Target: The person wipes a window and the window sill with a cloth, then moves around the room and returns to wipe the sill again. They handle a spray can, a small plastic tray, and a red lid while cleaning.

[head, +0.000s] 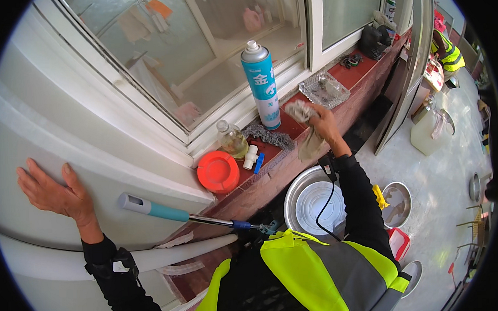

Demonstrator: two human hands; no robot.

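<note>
With fingers spread, my left hand (pixel 61 193) is at the smooth pale wall (pixel 47 122); whether the palm presses on it cannot be told. A greyish, dirty cloth (pixel 300 111) is bunched in my right hand (pixel 327 125), and part of it hangs down over the edge of the red tiled sill (pixel 291 126). Near that hand stand a blue-and-white spray can (pixel 262 88) and a clear glass ashtray (pixel 324 89). Farther left on the sill are grey steel wool (pixel 269 136), a glass bottle (pixel 232 139), a white pipe valve (pixel 251 156) with a blue handle and an orange-red ashtray (pixel 218 172).
A mop-like pole (pixel 168 212) leans below the wall near a white pipe (pixel 186 250). Metal basins (pixel 290 203) stand below the sill. An open door panel (pixel 408 69) juts out at right, with a plastic jug (pixel 429 133) and another person in a vest (pixel 452 55) beyond.
</note>
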